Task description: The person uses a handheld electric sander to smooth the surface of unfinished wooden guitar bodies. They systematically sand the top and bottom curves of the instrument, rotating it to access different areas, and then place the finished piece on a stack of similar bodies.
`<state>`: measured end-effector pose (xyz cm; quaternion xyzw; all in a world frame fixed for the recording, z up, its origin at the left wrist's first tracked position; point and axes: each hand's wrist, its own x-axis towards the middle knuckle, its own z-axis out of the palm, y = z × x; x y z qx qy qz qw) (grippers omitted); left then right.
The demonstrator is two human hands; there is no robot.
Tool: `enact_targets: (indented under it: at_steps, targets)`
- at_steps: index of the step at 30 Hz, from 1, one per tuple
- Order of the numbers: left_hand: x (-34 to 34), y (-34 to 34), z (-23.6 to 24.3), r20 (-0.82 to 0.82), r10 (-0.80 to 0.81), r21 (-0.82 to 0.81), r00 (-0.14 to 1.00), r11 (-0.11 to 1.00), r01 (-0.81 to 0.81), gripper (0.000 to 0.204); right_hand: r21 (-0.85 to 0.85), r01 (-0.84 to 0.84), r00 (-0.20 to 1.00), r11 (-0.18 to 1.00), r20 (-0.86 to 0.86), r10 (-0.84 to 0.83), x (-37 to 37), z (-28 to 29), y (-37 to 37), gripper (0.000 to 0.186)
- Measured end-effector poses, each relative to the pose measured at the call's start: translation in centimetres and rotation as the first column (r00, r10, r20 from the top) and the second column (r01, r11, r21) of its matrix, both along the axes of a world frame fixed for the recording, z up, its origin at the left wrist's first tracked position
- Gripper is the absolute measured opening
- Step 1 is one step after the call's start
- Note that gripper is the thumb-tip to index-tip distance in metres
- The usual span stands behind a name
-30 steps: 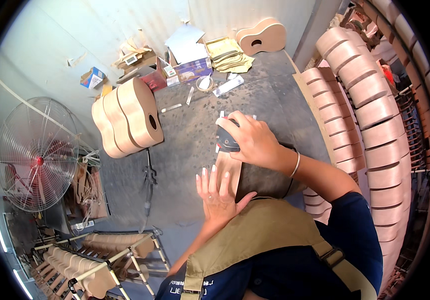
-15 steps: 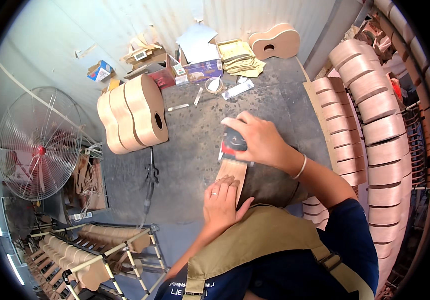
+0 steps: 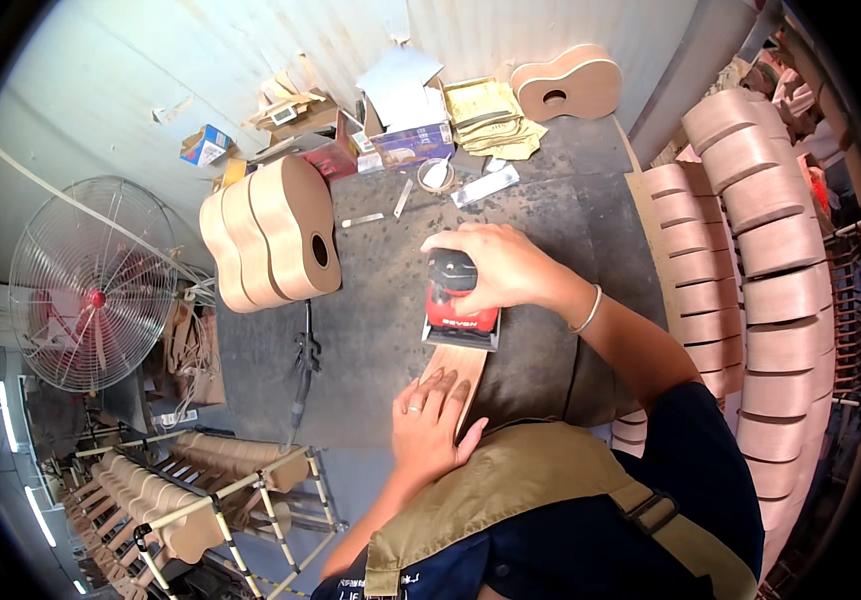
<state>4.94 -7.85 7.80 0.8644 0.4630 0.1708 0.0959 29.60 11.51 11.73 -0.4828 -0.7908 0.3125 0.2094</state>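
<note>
While the right hand (image 3: pixel 496 268) wraps its fingers over a red and black sander (image 3: pixel 461 305), the tool rests on the far end of a narrow wooden piece (image 3: pixel 461 365), just beyond the left fingertips. That piece's long axis runs from the person's apron outward toward the bench. The left hand (image 3: pixel 431 425) lies flat on it, fingers pressed together, pointing forward. Left of both hands, three unfinished guitar bodies (image 3: pixel 276 235) stand on edge; a fourth (image 3: pixel 566 85) lies beyond the fingers.

Dark grey, dusty workbench top (image 3: pixel 571 230) carrying three unfinished pale wooden guitar bodies (image 3: pixel 271 240) standing on edge, a fourth lying flat (image 3: pixel 566 85), yellowed paper sheets (image 3: pixel 491 118), small boxes (image 3: pixel 406 145), a tape roll (image 3: pixel 437 175).
</note>
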Motion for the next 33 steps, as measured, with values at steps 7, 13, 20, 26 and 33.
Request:
enact_targets:
  at_steps: [7, 13, 20, 26, 33]
  targets:
    - [0.4, -0.9, 0.7, -0.102, 0.006, -0.059, 0.995, 0.998, -0.012, 0.059, -0.662, 0.001, 0.969, 0.749, -0.184, -0.164, 6.5, -9.0, 8.1, 0.093]
    - [0.7, -0.1, 0.9, -0.096, -0.009, -0.063, 0.995, 0.998, 0.003, 0.065, -0.852, -0.046, 0.891, 0.521, -0.271, -0.365, 7.3, -18.9, 9.3, 0.114]
    - [0.9, 0.4, 1.2, -0.112, -0.026, -0.082, 0.993, 0.997, 0.017, 0.069, -0.038, 0.057, 0.996, 0.998, -0.062, -0.059, 4.1, -6.2, 5.3, 0.073]
    - [0.5, 0.5, 0.8, -0.164, -0.042, -0.101, 0.986, 0.995, 0.026, 0.064, 0.256, -0.036, 0.997, 0.966, 0.072, 0.018, -1.6, -0.7, -3.5, 0.076]
    - [0.5, 0.0, 0.9, -0.156, -0.014, -0.114, 0.988, 0.993, -0.004, 0.063, -0.485, 0.059, 0.983, 0.873, -0.124, -0.136, 4.6, -4.0, 5.5, 0.079]
